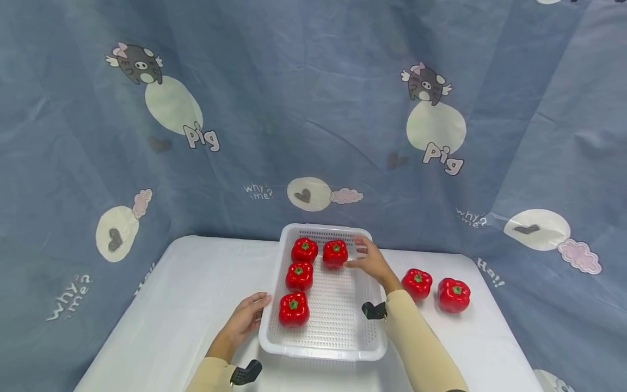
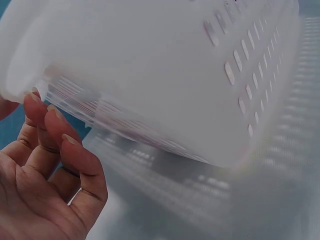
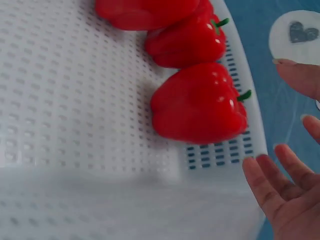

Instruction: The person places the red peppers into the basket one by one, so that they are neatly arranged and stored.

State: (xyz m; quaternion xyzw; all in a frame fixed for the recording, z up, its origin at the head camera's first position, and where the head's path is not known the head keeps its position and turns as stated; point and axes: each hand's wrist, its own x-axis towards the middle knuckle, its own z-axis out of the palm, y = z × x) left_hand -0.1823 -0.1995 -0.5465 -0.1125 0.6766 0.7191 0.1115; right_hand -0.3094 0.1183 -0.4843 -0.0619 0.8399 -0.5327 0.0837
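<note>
A white plastic basket [image 1: 338, 326] with a perforated floor holds several red bell peppers: one at the front left [image 1: 294, 309], one at mid-left [image 1: 299, 276], one at the back left [image 1: 304, 250] and a pepper [image 1: 335, 253] at the back middle. My left hand [image 1: 243, 320] grips the basket's left rim; in the left wrist view its curled fingertips [image 2: 67, 137] are right at the rim's underside. Over the back right corner is my right hand [image 1: 369, 261], thumb and fingers spread apart. It holds nothing, and the back middle pepper [image 3: 200, 105] lies just beside it.
Two more red peppers, the nearer to the basket [image 1: 417, 284] and the farther one [image 1: 453, 295], sit on the white table [image 1: 196, 283] to the right, beside my right forearm. A blue patterned cloth [image 1: 303, 109] hangs behind the table.
</note>
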